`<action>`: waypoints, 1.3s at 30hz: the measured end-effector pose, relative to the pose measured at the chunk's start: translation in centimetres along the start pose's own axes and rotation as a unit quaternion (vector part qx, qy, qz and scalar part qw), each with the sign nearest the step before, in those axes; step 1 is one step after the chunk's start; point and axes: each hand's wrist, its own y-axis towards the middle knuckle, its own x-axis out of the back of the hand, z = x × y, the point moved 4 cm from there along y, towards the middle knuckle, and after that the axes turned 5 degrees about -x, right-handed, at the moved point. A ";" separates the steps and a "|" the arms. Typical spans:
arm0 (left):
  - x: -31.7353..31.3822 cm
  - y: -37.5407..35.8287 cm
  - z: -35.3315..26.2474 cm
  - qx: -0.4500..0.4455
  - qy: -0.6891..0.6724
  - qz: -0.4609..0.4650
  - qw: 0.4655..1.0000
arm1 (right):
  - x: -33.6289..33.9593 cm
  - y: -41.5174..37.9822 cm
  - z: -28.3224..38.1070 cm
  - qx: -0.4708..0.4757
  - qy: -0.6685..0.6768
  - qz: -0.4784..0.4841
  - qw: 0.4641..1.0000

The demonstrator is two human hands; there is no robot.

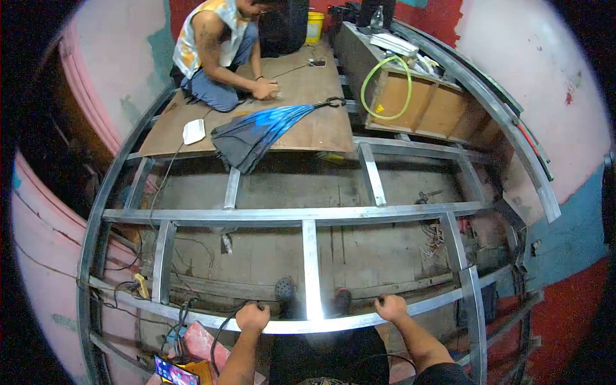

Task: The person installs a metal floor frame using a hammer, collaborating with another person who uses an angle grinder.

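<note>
We find the left hand [253, 317] and right hand [390, 307] both closed around the nearest steel crossbar [301, 326] of the open frame. Loose cables [186, 308] beside it could snag; a slipped grip risks falling between members.

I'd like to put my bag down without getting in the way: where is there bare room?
The plywood sheet is bare right of the folded umbrella, up to the wooden box. The open frame bays show bare floor between the steel bars. The left edge is crowded with cables; both hands hold the near bar.
</note>
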 end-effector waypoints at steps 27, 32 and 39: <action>0.6 -1.1 -0.1 -0.004 0.009 -0.008 1.000 | 0.0 -0.1 -0.1 0.009 0.028 0.010 1.000; -0.4 -0.5 -0.2 -0.004 0.033 -0.025 0.999 | -0.4 -0.3 -0.7 -0.001 0.019 0.023 1.000; 0.8 -2.6 -1.0 -0.022 0.028 -0.085 0.996 | -1.4 -1.3 -0.6 -0.003 0.052 0.001 0.999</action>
